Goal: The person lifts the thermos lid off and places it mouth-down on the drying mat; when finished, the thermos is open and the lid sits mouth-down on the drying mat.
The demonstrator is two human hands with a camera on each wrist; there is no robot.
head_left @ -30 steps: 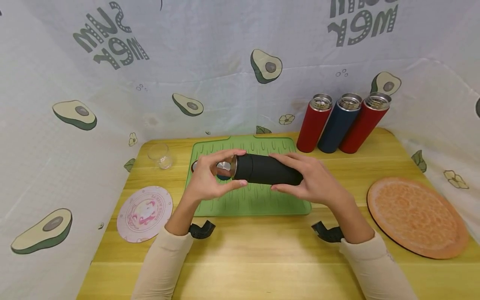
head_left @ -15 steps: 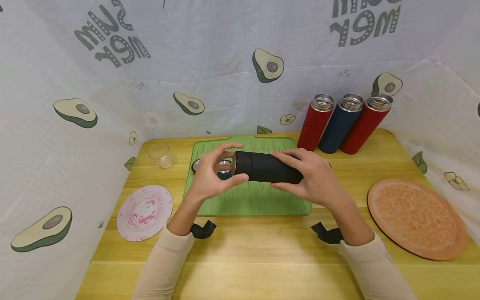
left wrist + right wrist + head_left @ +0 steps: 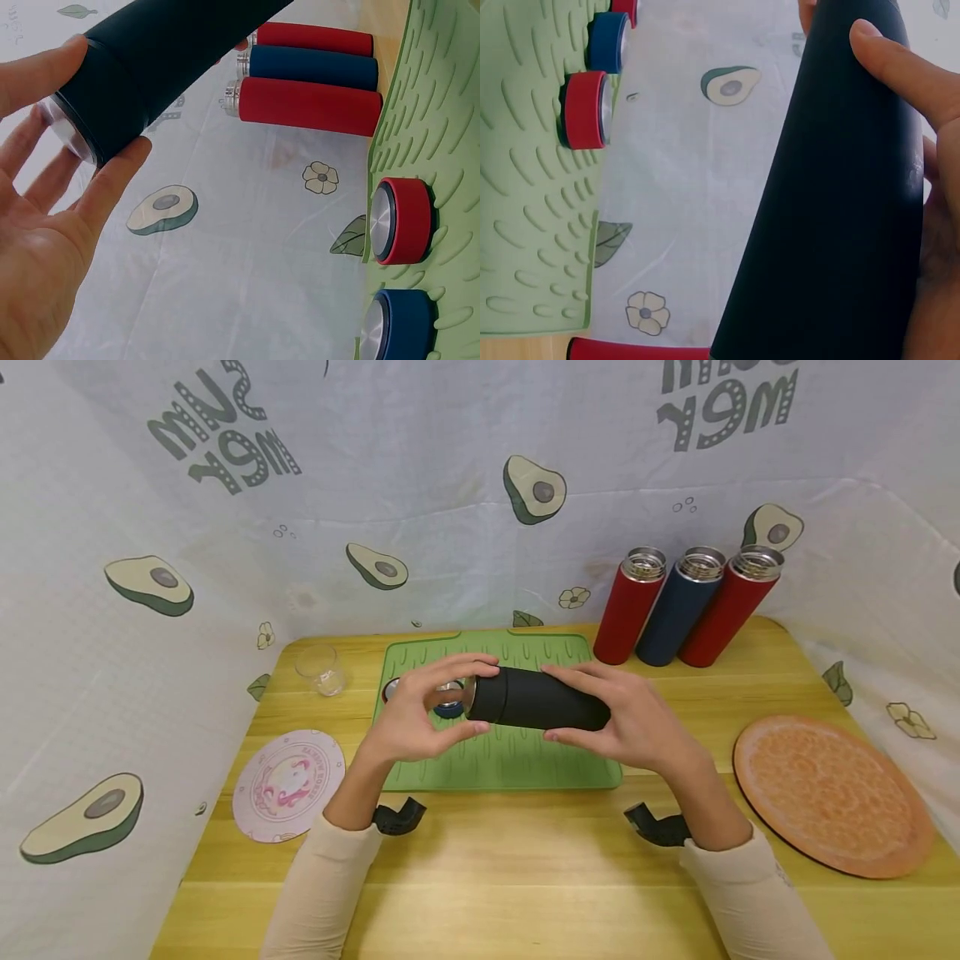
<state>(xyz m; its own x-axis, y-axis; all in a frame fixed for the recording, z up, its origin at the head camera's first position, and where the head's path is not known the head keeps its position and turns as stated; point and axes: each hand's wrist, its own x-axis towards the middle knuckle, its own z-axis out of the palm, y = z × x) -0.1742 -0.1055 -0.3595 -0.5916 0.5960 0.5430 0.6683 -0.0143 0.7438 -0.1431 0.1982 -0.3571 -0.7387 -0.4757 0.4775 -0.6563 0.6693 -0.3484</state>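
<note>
My left hand (image 3: 412,714) pinches the lid (image 3: 105,105) of a black vacuum flask (image 3: 551,700), thumb on one side and fingers on the other. The flask is held nearly level above the green mat (image 3: 510,768), its lid end toward the left. Around the flask's body my right hand (image 3: 633,714) grips from the right, thumb showing along the near side. A thin seam parts lid from body, and the lid's end face has a metal disc. On the mat behind my left hand lie a blue lid (image 3: 450,705) and a red lid (image 3: 411,221); another red lid (image 3: 626,10) shows in the right wrist view.
Two red flasks and a blue flask (image 3: 678,610) stand lidless at the back right, beside the mat. A clear glass (image 3: 321,672) is at the back left. A pink round mat (image 3: 288,787) lies left, an orange round board (image 3: 832,793) right. A printed curtain (image 3: 450,460) hangs behind.
Half a second ago my left fingers were lifted off the lid's far side; now they are back against it. The right hand keeps its grip, and the flask has hardly shifted.
</note>
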